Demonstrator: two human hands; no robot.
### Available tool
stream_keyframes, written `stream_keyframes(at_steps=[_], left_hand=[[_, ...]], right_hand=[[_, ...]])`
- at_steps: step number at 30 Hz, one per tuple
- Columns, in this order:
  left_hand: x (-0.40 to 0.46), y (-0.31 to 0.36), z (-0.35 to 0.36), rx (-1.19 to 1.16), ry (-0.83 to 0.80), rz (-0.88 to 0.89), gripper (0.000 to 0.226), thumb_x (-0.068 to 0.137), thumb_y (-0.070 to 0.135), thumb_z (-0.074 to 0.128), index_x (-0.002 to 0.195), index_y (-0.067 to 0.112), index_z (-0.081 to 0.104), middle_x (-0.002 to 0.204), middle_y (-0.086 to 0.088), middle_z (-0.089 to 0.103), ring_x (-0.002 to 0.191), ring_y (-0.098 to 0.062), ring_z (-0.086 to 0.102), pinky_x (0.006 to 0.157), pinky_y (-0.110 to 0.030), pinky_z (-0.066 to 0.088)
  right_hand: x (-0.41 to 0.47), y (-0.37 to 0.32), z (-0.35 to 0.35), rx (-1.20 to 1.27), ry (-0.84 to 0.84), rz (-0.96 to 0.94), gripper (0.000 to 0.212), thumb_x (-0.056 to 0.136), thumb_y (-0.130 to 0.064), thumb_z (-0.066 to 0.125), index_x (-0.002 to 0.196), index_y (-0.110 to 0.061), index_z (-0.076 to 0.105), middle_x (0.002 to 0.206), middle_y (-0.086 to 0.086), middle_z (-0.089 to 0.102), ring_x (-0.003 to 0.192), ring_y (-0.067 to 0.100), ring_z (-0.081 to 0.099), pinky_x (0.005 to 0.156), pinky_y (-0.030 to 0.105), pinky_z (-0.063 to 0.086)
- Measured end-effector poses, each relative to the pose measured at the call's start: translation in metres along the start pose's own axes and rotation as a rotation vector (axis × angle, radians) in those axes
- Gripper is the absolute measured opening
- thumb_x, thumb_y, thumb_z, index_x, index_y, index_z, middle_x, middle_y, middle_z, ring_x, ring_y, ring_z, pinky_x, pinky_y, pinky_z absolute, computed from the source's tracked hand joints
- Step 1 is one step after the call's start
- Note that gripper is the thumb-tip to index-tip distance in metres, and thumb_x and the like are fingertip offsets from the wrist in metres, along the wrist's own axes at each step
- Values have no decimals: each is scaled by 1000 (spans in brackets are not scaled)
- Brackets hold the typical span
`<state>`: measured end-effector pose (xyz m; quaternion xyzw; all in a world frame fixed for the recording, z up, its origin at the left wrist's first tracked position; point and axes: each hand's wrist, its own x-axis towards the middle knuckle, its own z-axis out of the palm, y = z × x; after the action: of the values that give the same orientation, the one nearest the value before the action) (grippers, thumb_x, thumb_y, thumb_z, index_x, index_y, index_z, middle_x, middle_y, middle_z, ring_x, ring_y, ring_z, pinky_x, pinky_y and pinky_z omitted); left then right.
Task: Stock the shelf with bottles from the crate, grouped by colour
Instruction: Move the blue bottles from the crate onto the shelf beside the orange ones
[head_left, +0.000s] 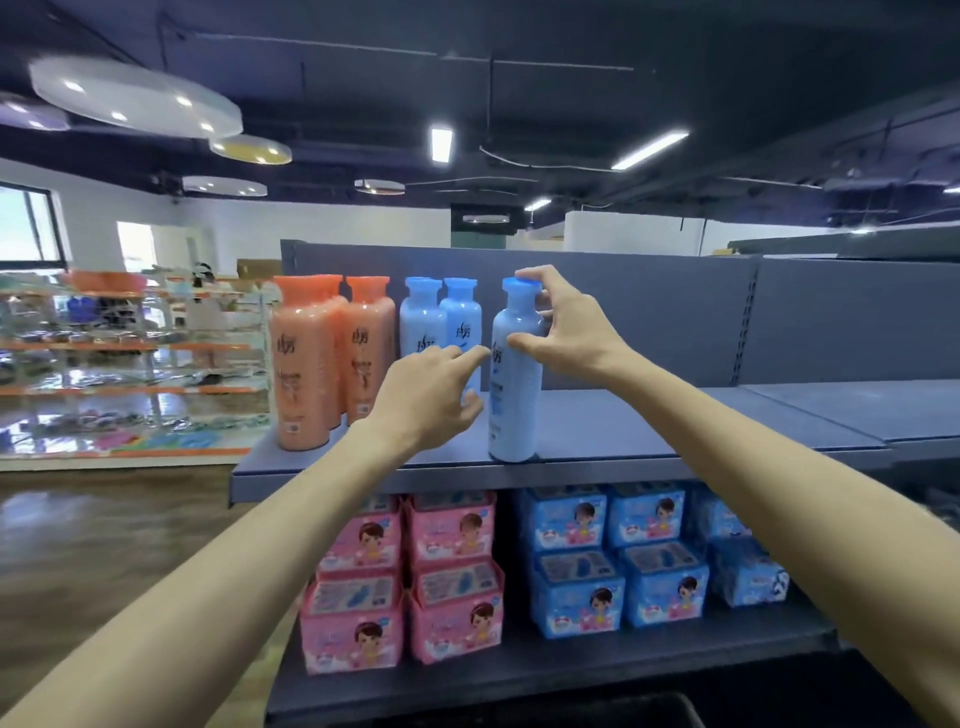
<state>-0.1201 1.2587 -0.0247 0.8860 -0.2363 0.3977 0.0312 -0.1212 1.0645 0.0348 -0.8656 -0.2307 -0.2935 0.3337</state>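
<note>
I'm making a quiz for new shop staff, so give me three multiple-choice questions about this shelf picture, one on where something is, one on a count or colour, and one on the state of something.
1. Where does the front blue bottle stand?
A. at the front edge of the top shelf
B. on the floor
C. among the pink boxes

2. How many blue bottles are on the top shelf?
A. one
B. three
C. five

3. How does the front blue bottle stand?
A. lying on its side
B. upside down
C. upright with its cap on

Answers:
1. A, its base sits near the shelf's front lip.
2. B, two blue bottles stand behind the front one.
3. C, it stands on its base, cap on top, with the right hand around its neck and the left hand beside it.
</note>
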Motion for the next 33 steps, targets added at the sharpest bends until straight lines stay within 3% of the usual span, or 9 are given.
stream_keyframes(at_steps=[3,8,12,14,17,19,24,30,33], left_hand=[[-3,-4,4,-13,-2,-8,43,89,31,52,132,27,49,93,3,61,90,-23,57,66,-31,41],[-13,-7,22,-85,-17,-51,38,87,33,51,125,26,51,95,5,66,91,-21,60,69,-37,51],[-21,-8,35,-88,-44,-49,38,88,33,50,125,27,50,94,4,65,90,-20,60,70,-37,52],[-23,-9,39,-85,-59,-55,37,88,34,49,124,27,49,94,4,65,91,-21,60,70,-38,52],[-28,-13,45,-82,-86,-59,38,88,34,49,125,26,49,94,4,65,92,-21,60,69,-37,52],[-30,-16,47,-81,-95,-57,39,89,34,49,127,26,49,95,4,65,92,-20,60,68,-36,51],[-28,-18,52,-75,-107,-63,39,89,32,49,127,24,50,97,4,65,93,-21,60,68,-35,50],[-25,-16,55,-74,-112,-58,38,89,32,49,125,23,52,94,3,65,91,-21,60,66,-35,50],[-24,-17,59,-69,-115,-59,35,89,32,48,123,22,52,87,4,61,88,-20,59,64,-34,49]], right_hand=[[9,7,8,12,-6,50,64,83,-15,68,140,-25,41,115,6,57,103,27,61,76,20,46],[14,16,21,58,-58,122,82,87,-18,62,153,-33,16,125,10,56,108,31,61,89,34,52],[-1,23,33,74,-37,107,114,76,-28,81,154,-39,-2,142,7,42,126,25,48,100,38,46],[-11,33,42,54,0,140,123,67,-36,88,154,-37,2,138,4,42,119,20,47,97,36,45],[-28,47,58,-69,3,252,96,59,-49,89,135,-19,39,118,2,50,103,18,55,87,37,52],[-37,51,64,-92,-19,320,78,60,-53,88,116,-16,48,111,0,57,99,16,58,84,36,53],[-34,54,67,3,-57,341,61,74,-40,83,118,-14,50,116,-4,61,98,12,60,72,23,45],[-26,64,89,-65,-121,360,65,70,-36,86,118,-13,48,117,2,60,101,19,59,76,30,51],[-22,68,97,-11,-125,379,63,72,-34,85,119,-12,50,117,2,60,98,18,59,69,24,48]])
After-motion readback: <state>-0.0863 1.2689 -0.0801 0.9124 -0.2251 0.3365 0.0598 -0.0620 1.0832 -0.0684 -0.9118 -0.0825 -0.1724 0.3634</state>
